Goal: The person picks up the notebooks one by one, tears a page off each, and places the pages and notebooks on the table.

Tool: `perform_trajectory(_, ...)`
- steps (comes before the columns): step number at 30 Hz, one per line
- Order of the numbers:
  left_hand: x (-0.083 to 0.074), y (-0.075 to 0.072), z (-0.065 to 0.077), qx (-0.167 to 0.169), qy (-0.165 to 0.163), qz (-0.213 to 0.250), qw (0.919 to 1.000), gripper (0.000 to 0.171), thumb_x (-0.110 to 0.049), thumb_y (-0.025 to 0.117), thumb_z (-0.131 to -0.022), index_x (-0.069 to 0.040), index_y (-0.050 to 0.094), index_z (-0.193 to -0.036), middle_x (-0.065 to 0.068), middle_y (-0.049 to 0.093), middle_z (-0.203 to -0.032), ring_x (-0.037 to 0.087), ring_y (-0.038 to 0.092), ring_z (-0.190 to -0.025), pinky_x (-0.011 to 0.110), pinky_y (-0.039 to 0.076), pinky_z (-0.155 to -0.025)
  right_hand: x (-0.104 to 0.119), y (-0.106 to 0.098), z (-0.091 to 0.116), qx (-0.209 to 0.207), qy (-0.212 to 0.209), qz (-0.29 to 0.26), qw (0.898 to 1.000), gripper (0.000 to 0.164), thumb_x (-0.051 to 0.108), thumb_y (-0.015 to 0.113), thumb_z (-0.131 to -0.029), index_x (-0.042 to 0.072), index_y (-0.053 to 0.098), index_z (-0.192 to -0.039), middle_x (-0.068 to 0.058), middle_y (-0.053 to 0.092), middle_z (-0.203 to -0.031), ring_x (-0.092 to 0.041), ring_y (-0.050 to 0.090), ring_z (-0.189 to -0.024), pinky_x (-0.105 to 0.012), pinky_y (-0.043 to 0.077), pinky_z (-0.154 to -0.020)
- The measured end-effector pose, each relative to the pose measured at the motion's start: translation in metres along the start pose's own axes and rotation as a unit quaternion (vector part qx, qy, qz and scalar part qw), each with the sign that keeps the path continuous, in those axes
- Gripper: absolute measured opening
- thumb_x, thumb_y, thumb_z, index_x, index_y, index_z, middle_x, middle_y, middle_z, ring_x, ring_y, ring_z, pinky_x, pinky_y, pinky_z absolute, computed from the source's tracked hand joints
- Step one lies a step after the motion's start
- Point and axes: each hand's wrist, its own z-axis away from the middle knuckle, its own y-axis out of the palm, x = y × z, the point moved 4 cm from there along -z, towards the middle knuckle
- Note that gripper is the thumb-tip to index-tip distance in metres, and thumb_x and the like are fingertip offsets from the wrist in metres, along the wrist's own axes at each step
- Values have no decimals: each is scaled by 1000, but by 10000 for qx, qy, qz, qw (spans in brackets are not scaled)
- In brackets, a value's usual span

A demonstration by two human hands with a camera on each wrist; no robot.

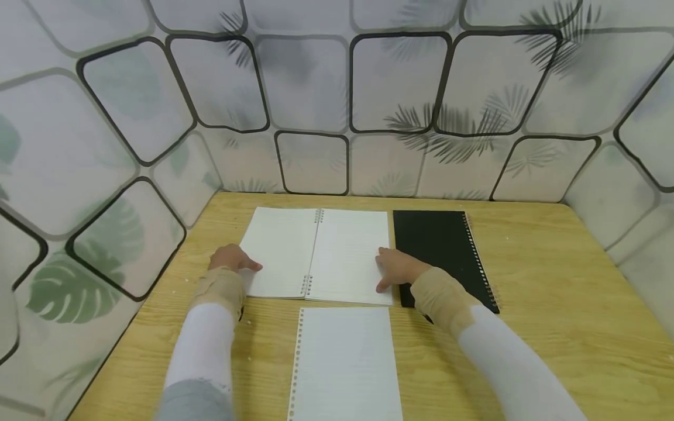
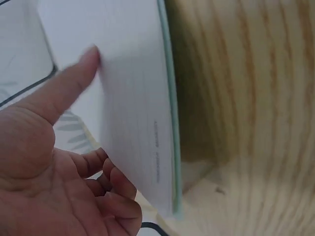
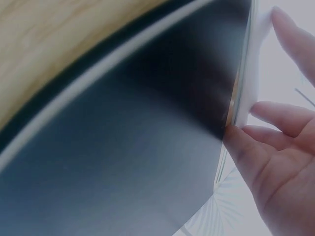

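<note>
A spiral notebook [image 1: 350,251] lies spread out flat on the table, white lined pages to either side of its central coil. My left hand [image 1: 231,258] holds its left edge. In the left wrist view the thumb [image 2: 91,61] lies on the page, the other fingers bent at the edge. At the right edge my right hand [image 1: 399,268] grips the notebook, one digit over the page and other fingertips [image 3: 231,132] along its side. Beneath that hand and forearm a black-covered spiral notebook [image 1: 432,234] is partly hidden, its coil on the right.
A white lined sheet or pad [image 1: 344,362] with holes down its left side lies nearest me, between my forearms. The wooden table [image 1: 568,292] meets patterned walls [image 1: 310,88] at the back and sides.
</note>
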Motion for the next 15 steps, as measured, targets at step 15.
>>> perform_trajectory(15,-38,-81,33,-230,1847,199,9823,14,-15,48,-87,-1,45,-85,10,47,-72,20,42,-61,31,38,-57,4,-4,6,-168,-306,275,9990,77,34,74,-76,-7,43,-134,-26,32,-145,-38,31,-135,-45,29,-111)
